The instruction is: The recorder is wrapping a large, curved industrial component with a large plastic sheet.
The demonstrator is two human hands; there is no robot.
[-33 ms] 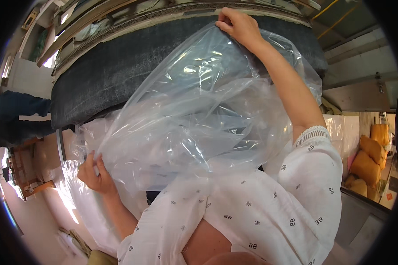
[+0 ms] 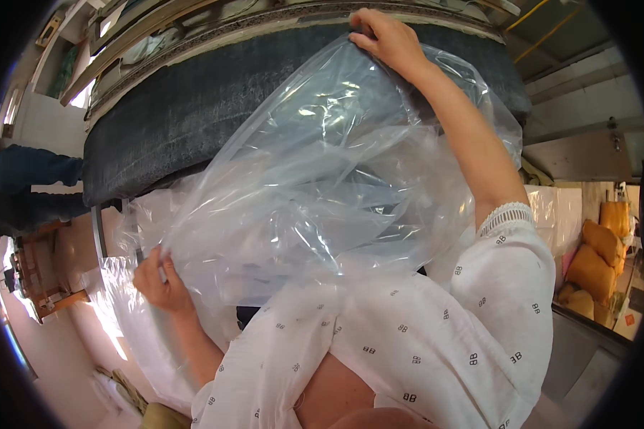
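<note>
A large clear plastic sheet (image 2: 315, 179), possibly a bag, lies crumpled and shiny in front of my body. Its long left edge runs taut and slanting between my two hands. My right hand (image 2: 390, 43) is stretched to the far side, thumb and fingers pinching the sheet's upper corner. Down at the near left, my left hand (image 2: 161, 281) has its fingertips closed on the lower end of that same edge. Beneath the far part of the sheet is a dark, worn padded surface (image 2: 172, 118), partly seen through the plastic.
Wooden rails and frames (image 2: 157, 43) run along the far side. At the far left a person's dark-trousered legs (image 2: 39, 166) show beside the padded surface. More plastic sheeting (image 2: 132, 314) hangs at my left. Orange-brown bundles (image 2: 594, 257) are piled at the right.
My left hand has shifted slightly to the right with the sheet's edge. My right hand has barely moved, a touch farther away.
</note>
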